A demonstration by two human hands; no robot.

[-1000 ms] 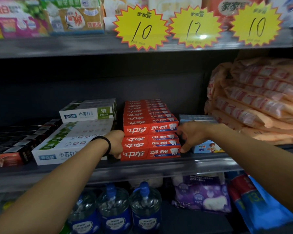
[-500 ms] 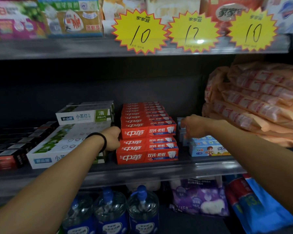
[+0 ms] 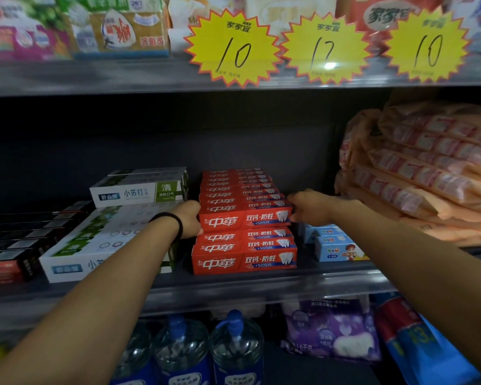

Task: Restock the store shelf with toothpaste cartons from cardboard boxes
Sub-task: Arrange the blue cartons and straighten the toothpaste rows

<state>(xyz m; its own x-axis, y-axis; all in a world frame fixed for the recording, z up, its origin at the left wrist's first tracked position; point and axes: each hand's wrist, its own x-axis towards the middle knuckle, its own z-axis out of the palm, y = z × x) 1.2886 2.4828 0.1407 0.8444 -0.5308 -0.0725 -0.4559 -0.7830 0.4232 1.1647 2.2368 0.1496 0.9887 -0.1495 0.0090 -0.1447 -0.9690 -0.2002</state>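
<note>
Red toothpaste cartons (image 3: 245, 220) are stacked in two layers in the middle of the shelf (image 3: 233, 284). My left hand (image 3: 188, 219), with a black band on its wrist, presses against the left end of the upper layer. On the right end of that same layer rests my right hand (image 3: 307, 207), fingers curled around the carton corner. The stack sits between both hands. No cardboard box shows in the view.
White and green toothpaste boxes (image 3: 106, 240) lie left of the red stack, black cartons (image 3: 25, 234) further left. Small blue cartons (image 3: 336, 245) sit to the right, below orange packs (image 3: 428, 173). Yellow price tags (image 3: 233, 51) hang above; water bottles (image 3: 206, 351) stand below.
Both hands rose from the lower layer's ends to the upper layer's ends. The right hand moved back along the stack, uncovering the blue cartons.
</note>
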